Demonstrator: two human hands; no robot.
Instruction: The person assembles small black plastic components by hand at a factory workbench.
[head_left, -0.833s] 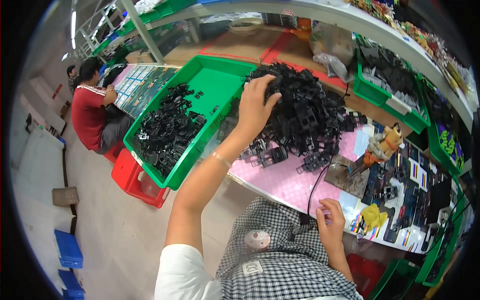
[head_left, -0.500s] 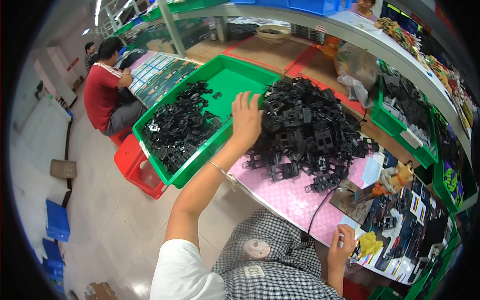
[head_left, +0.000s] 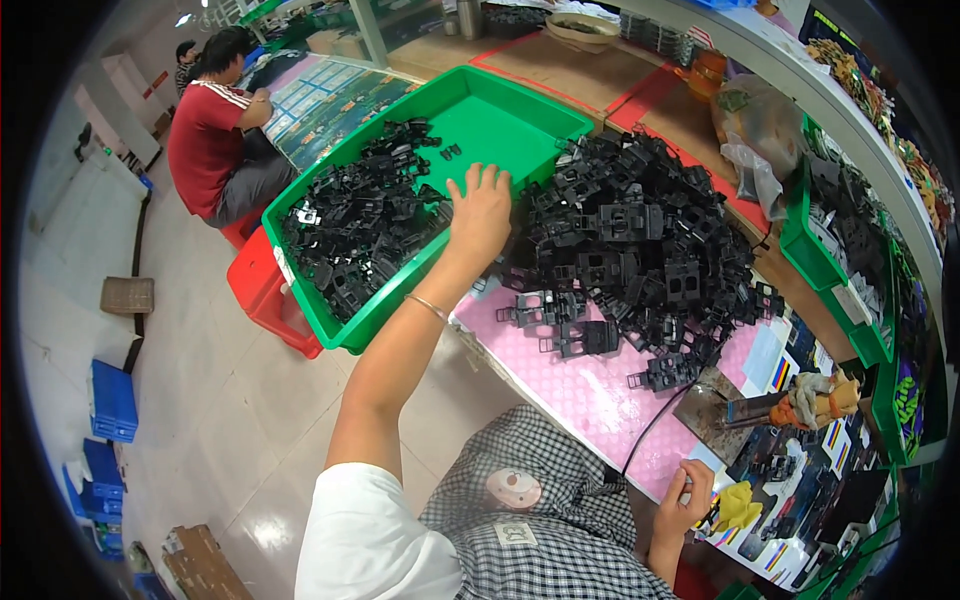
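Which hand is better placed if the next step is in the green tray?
Probably the left hand: it hovers at the near rim of the green tray. The right hand sits farther off, curled near the crumpled yellow item.

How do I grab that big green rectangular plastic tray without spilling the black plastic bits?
I'd take the green rectangular plastic tray by both long raised walls, coming from its left end: black plastic bits crowd that half, so it's probably heavier there, and the walls offer an edge.
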